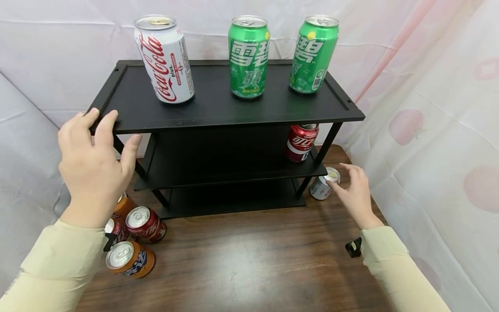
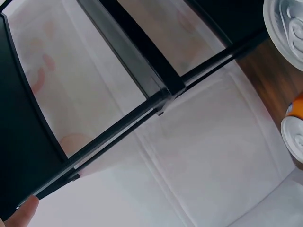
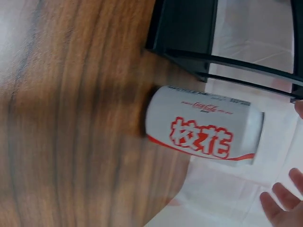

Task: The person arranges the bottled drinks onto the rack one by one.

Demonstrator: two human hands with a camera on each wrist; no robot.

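A black three-tier shelf rack (image 1: 218, 113) stands on a wooden table. My left hand (image 1: 91, 162) is at the left front corner of its top tier, fingers spread, with one fingertip (image 2: 29, 208) at the shelf edge in the left wrist view. To the right of the rack, a white Coca-Cola can (image 1: 321, 187) stands upright on the table. My right hand (image 1: 355, 197) is beside this can with thumb and fingers apart. In the right wrist view, a gap separates the fingers (image 3: 284, 196) from the white can (image 3: 199, 124).
On the top tier stand a white Coca-Cola Plus can (image 1: 165, 65) and two green Sprite cans, one central (image 1: 249, 56), one right (image 1: 313, 54). A red can (image 1: 301, 144) sits on the middle tier. Several orange and red cans (image 1: 150, 227) stand at the table's left. Curtains (image 1: 440, 130) surround the table.
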